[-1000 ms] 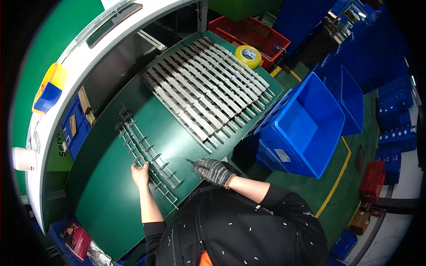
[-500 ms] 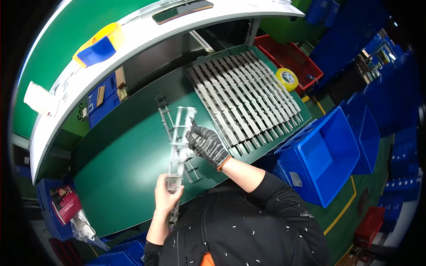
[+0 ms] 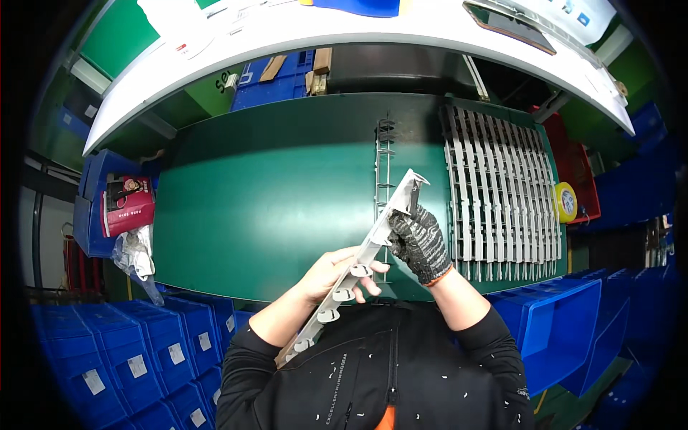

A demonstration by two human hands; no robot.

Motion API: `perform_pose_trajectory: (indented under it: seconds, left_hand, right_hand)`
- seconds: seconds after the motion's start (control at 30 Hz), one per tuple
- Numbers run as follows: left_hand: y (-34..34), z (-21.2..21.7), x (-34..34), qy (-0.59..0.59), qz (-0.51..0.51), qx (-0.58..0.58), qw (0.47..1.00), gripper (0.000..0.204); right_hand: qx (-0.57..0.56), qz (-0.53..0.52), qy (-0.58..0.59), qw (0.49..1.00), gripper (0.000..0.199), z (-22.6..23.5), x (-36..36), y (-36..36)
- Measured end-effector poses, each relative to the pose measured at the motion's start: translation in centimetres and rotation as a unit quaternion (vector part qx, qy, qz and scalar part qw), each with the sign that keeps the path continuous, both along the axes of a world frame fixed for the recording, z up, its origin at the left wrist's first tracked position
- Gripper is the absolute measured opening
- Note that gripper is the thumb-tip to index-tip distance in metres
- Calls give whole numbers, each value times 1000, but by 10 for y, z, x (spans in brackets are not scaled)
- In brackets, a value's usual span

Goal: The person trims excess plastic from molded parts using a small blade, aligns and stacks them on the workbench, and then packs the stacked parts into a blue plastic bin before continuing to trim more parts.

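Note:
A long pale grey slatted strip with curved tabs (image 3: 369,247) runs diagonally in front of my chest, its upper end over the green table. My bare left hand (image 3: 337,271) is closed round its middle, fingertips showing past the right edge. My right hand (image 3: 423,247), in a grey-black knitted glove with an orange cuff, is closed against the strip's upper part. From its fingers a slim dark tool (image 3: 415,195) sticks up along the strip; its exact kind is unclear. Behind the hands a similar narrow frame-like strip (image 3: 384,161) lies on the table.
Rows of similar grey strips (image 3: 498,193) lie side by side on the right of the green table (image 3: 251,208). A yellow tape roll (image 3: 566,202) and red bin (image 3: 573,165) are beyond them. Blue crates (image 3: 562,326) stand lower right; stacked ones (image 3: 136,344) lower left. A white shelf (image 3: 344,29) crosses the back.
My view has turned, so the table now lies level. The held strip has tilted from nearly upright to diagonal and shows its tabbed side. Both hands still hold on.

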State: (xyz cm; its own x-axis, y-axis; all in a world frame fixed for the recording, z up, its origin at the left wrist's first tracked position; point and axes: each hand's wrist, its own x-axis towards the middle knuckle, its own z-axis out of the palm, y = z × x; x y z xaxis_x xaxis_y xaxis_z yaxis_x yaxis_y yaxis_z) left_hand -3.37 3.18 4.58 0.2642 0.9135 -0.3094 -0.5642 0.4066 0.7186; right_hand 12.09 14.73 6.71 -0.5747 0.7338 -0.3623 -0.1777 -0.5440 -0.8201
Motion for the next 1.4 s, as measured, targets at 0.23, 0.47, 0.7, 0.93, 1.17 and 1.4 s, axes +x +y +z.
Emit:
perform_pose_trajectory:
  seconds: [0.23,0.47,0.7,0.93,1.17,1.4]
  left_hand:
    - [-2,-15,-14,28,54,-51,997,36]
    - [1,-15,-8,45,90,-56,993,35]
    - [2,-16,-3,31,88,-40,995,37]
    - [1,-14,0,21,104,-56,993,38]
    - [3,-15,1,23,128,-60,990,34]
    - [-1,-17,1,-16,133,-38,990,22]
  right_hand:
    - [257,76,-173,948,30,-22,29,6]
    - [664,89,-263,694,18,-32,29,11]
    - [541,79,-263,795,16,-17,23,12]
    - [415,58,-219,881,14,-18,32,-3]
    - [598,61,-262,755,14,-21,38,-12]
    - [533,86,-304,785,18,1,23,-20]
